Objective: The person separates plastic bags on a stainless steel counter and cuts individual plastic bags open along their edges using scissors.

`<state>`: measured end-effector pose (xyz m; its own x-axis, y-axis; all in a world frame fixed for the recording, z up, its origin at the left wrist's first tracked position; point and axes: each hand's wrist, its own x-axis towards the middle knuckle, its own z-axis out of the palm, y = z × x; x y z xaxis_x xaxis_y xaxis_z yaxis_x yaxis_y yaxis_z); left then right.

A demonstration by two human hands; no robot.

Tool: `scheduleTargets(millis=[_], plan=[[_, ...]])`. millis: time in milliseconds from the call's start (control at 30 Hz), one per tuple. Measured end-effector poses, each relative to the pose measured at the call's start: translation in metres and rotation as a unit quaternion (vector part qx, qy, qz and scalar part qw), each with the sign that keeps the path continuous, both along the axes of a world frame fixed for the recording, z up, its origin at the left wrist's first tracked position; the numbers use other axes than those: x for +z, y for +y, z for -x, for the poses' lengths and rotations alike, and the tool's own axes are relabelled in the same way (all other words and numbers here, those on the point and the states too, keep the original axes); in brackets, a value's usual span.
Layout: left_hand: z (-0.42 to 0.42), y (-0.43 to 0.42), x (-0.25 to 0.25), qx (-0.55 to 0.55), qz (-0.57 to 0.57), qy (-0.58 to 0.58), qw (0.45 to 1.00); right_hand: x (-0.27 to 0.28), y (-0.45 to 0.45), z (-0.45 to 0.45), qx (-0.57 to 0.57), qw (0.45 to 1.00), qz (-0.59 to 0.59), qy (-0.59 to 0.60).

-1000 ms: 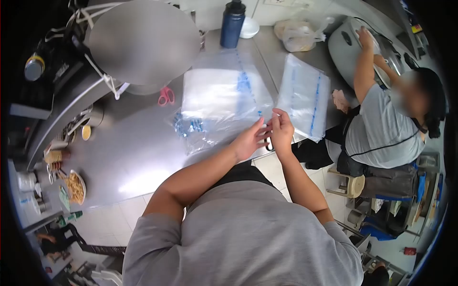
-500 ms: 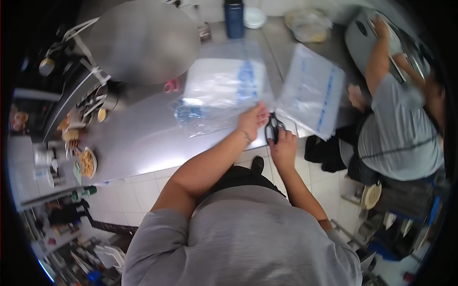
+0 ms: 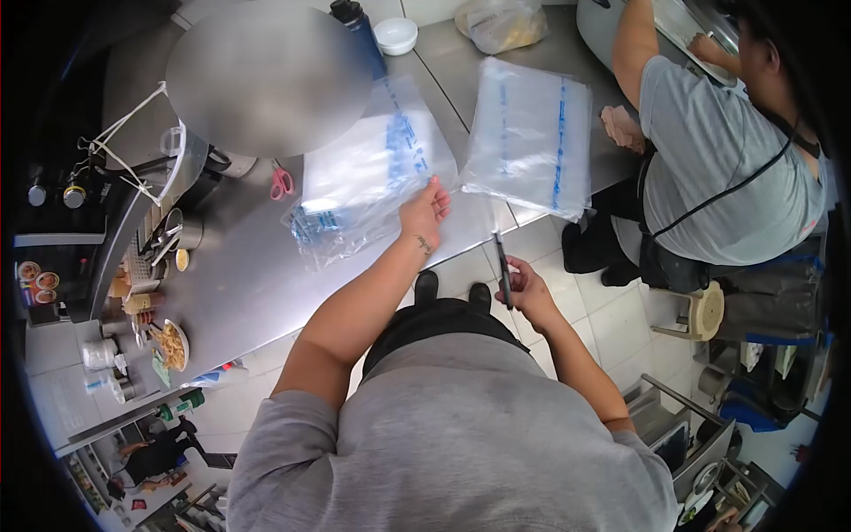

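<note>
My right hand (image 3: 526, 293) is closed around black scissors (image 3: 504, 270), held edge-on with the tip pointing up, just off the front edge of the counter. My left hand (image 3: 427, 209), fingers loosely apart, is over the lower right corner of a stack of clear plastic bags (image 3: 355, 164) with blue print. Whether its fingertips touch the plastic I cannot tell. To the right lies a second stack of clear bags (image 3: 530, 133) with blue printed stripes. A small crumpled plastic packet with blue print (image 3: 317, 225) rests by the left stack.
Pink-handled scissors (image 3: 281, 183) lie left of the bags on the steel counter (image 3: 257, 266). Behind stand a dark blue bottle (image 3: 359, 35), a white bowl (image 3: 395, 36) and a tied bag of food (image 3: 502, 25). A co-worker (image 3: 718, 160) stands close on the right; a plastic stool (image 3: 700, 312) is behind.
My right hand has drawn the scissors down and away from my left hand, turning them edge-on. The view has shifted, so the counter's things appear further left.
</note>
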<state>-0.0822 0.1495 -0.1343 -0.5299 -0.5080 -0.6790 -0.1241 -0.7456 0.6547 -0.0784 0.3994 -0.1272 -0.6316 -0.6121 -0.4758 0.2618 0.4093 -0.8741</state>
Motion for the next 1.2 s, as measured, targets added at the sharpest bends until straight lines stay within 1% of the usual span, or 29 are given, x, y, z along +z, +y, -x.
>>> scheduleTargets(millis=[33,67,100,167,200,300,333,600,700,800,900,1000,1100,1200], plan=[[-0.001,0.001,-0.003,-0.003,0.007,0.002,1.000,0.012,0.007,-0.006,-0.036,0.991,0.063,-0.109],[0.000,0.002,-0.005,-0.007,0.014,0.005,1.000,0.021,0.005,-0.005,0.013,0.987,0.083,-0.137],[0.002,0.003,-0.008,-0.012,0.020,0.008,1.000,0.023,0.002,-0.003,0.032,0.973,0.123,-0.193],[0.002,0.007,-0.003,-0.012,0.026,0.015,0.999,0.027,-0.013,-0.002,0.066,0.930,0.205,-0.299],[0.002,0.008,-0.003,-0.010,0.029,0.018,0.999,0.038,-0.025,-0.003,0.085,0.927,0.216,-0.294],[0.002,0.006,-0.013,-0.019,0.040,0.033,0.998,0.053,-0.043,0.003,0.100,0.906,0.227,-0.344],[0.001,0.005,-0.015,-0.022,0.032,0.029,0.999,0.049,-0.045,0.004,0.108,0.913,0.225,-0.324],[-0.002,0.001,-0.012,-0.038,0.017,0.025,0.999,0.040,-0.061,0.012,0.060,0.905,0.260,-0.332],[-0.008,0.000,-0.017,-0.060,0.020,0.038,0.997,0.040,-0.065,0.015,0.045,0.917,0.256,-0.304],[-0.012,-0.002,-0.010,-0.085,-0.073,0.068,0.991,0.041,-0.068,0.015,0.041,0.923,0.254,-0.287],[-0.004,0.000,0.020,-0.064,-0.220,0.044,0.972,0.037,-0.068,0.013,0.041,0.926,0.248,-0.283],[0.007,-0.001,0.000,-0.104,-0.187,0.109,0.971,0.036,-0.073,0.013,0.034,0.925,0.245,-0.287],[0.010,0.000,-0.002,-0.128,-0.138,0.077,0.979,0.031,-0.077,0.014,0.022,0.915,0.269,-0.301],[0.005,0.004,0.002,-0.132,-0.135,0.055,0.980,0.025,-0.078,0.014,0.017,0.904,0.286,-0.319]])
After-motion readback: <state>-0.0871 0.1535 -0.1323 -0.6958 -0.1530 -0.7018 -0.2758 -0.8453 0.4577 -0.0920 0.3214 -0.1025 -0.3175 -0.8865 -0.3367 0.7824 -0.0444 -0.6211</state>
